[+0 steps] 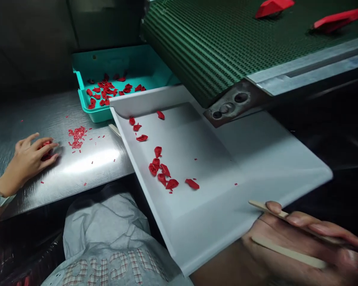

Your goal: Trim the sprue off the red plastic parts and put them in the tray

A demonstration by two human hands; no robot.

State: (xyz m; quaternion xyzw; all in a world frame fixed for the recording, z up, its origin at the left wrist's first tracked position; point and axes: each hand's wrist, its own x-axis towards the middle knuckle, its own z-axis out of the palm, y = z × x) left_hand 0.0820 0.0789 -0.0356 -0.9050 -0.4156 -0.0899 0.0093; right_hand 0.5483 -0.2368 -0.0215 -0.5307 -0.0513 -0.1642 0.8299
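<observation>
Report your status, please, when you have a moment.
Left hand cupped over red bits; right hand holding two wooden sticks. Larger red pieces on white tray. Green belt overhanging the tray.

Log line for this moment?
left hand: at red pieces, grip unclear | right hand: holding wooden tweezers | white tray, teal bin: containing red parts

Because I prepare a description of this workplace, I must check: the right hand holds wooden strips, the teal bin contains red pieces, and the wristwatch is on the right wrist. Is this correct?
One detail is wrong: the head view shows the wristwatch on the left wrist. The rest stands: the right hand holds wooden strips, and the teal bin contains red pieces.
</observation>
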